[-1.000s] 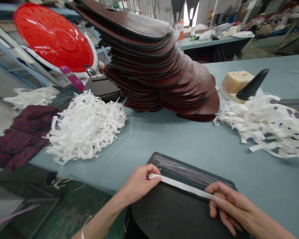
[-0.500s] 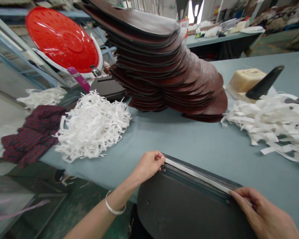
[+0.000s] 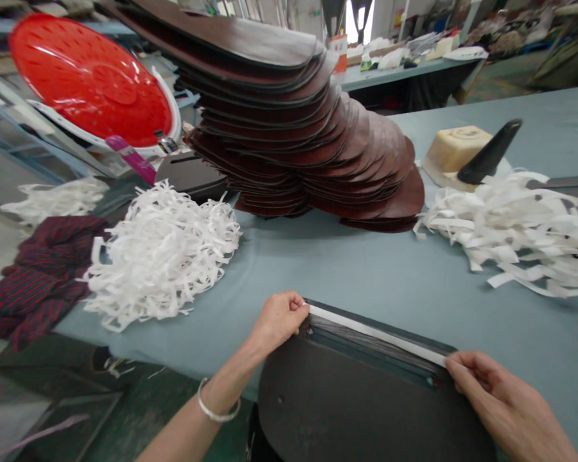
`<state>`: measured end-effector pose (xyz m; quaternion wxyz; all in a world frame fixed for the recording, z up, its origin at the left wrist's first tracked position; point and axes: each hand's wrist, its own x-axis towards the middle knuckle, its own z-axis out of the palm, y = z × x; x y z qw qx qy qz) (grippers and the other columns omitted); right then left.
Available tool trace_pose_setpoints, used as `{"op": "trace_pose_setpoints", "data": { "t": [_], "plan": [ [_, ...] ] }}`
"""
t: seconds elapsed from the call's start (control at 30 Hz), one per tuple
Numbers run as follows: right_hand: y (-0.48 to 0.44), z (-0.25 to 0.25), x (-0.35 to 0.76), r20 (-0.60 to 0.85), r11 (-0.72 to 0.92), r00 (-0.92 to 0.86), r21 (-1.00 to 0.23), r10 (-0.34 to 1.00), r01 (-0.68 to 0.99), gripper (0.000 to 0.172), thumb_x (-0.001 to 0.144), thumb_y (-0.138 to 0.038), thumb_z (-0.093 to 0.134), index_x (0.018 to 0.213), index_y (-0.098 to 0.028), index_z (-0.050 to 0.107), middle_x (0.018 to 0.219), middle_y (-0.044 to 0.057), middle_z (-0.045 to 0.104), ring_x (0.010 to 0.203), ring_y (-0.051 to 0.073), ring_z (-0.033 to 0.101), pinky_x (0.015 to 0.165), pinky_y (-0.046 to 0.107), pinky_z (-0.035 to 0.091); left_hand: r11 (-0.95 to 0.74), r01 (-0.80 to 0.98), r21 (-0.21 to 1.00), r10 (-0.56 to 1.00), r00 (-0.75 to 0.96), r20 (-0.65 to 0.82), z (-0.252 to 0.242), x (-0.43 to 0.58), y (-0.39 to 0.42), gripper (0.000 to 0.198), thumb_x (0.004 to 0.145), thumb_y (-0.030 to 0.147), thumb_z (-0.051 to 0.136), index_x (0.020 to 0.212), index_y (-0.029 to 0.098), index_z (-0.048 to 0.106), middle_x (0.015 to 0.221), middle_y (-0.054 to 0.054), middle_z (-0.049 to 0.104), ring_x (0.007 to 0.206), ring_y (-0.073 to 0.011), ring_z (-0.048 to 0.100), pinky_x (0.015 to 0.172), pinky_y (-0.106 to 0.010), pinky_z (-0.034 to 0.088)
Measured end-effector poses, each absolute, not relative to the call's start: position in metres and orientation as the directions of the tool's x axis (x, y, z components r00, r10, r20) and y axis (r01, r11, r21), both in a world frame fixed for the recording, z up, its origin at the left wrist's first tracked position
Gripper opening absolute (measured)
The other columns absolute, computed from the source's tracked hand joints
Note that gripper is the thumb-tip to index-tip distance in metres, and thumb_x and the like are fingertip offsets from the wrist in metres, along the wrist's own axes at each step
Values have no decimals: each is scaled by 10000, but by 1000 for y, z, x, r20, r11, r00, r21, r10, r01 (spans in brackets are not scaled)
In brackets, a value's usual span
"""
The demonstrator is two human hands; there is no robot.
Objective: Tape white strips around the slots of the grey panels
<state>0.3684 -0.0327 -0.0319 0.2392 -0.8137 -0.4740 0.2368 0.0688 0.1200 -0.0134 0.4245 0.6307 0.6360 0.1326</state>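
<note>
A thin white strip (image 3: pixel 376 332) stretches straight between my hands, along the far edge of a long slot in a dark rounded panel (image 3: pixel 356 410). My left hand (image 3: pixel 275 324) pinches the strip's left end at the panel's upper left corner. At the other end, the thumb and fingers of my right hand (image 3: pixel 508 401) are closed on the strip, close to the panel's right side. Through the slot, the layered edges of more dark sheets show. The panel's lower part runs out of view.
Tall stacks of dark brown rounded pieces (image 3: pixel 289 141) stand at the back of the blue-grey table (image 3: pixel 289 263). White strips (image 3: pixel 164 250) lie heaped on the left, with more strips (image 3: pixel 520 231) on the right. Beyond are a yellowish block (image 3: pixel 457 151) and a red basket (image 3: pixel 96 83).
The strip has shifted from across the slot to its far edge, leaving more of the opening visible. Both hands keep their pinch. The view has swung slightly right.
</note>
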Motion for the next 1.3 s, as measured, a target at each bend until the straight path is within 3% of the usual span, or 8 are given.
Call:
{"op": "trace_pose_setpoints", "data": {
  "t": [0.1,0.37,0.63,0.73,0.87,1.03,1.13,1.3],
  "plan": [
    [-32,-25,364,-312,-519,421,-614,852,595,439,791,-608,398,731,-227,608,539,-26,565,490,126,521,460,221,367,173,702,691,899,174,-402,-14,68,123,184,723,355,536,665,182,556,392,64,491,349,-90,437,414,-195,295],
    [-23,-15,360,-379,-601,480,-629,791,494,286,800,-432,459,688,-207,595,543,-33,542,514,112,477,491,229,305,258,694,672,832,194,-519,-11,69,128,367,660,555,543,643,190,508,338,69,433,306,-83,335,373,-191,228],
    [-19,-13,359,-367,-617,503,-569,782,543,252,801,-390,457,659,-218,575,553,-31,567,520,116,502,502,237,294,139,783,607,880,184,-438,-14,69,124,279,742,465,518,685,194,554,403,58,489,368,-112,446,435,-211,283],
    [-17,-11,358,-330,-613,520,-501,788,610,207,800,-372,465,682,-221,542,575,-30,578,539,123,518,516,242,285,22,863,504,925,174,-338,-13,71,119,239,787,425,502,723,202,560,491,39,547,457,-139,523,492,-235,336],
    [-20,-7,353,-255,-592,534,-342,806,730,148,814,-352,500,875,-217,508,572,-45,549,526,135,503,510,248,252,-254,883,396,965,261,37,-18,75,99,161,858,318,469,909,203,569,793,-20,629,673,-170,597,628,-278,436],
    [-23,-7,334,54,-191,200,-144,978,971,231,897,-156,392,1029,-225,569,906,58,603,736,172,554,572,270,323,-675,715,181,736,636,234,-28,72,70,340,919,179,400,1224,242,535,1182,-84,604,1133,-237,539,897,-377,440],
    [-13,-13,315,172,159,-137,-126,976,979,389,879,-80,404,1210,-236,536,1124,95,566,941,218,525,748,336,388,-680,730,64,726,660,191,-25,64,67,401,921,244,450,1322,248,464,1294,-82,565,1249,-261,465,954,-410,414],
    [11,-20,291,202,236,-209,-123,957,964,228,887,-105,443,1020,-168,617,954,92,584,890,228,504,763,369,383,-619,784,48,778,603,173,-19,53,78,379,937,244,416,1311,265,475,1315,-62,558,1262,-243,462,958,-405,412]
  ]
}}
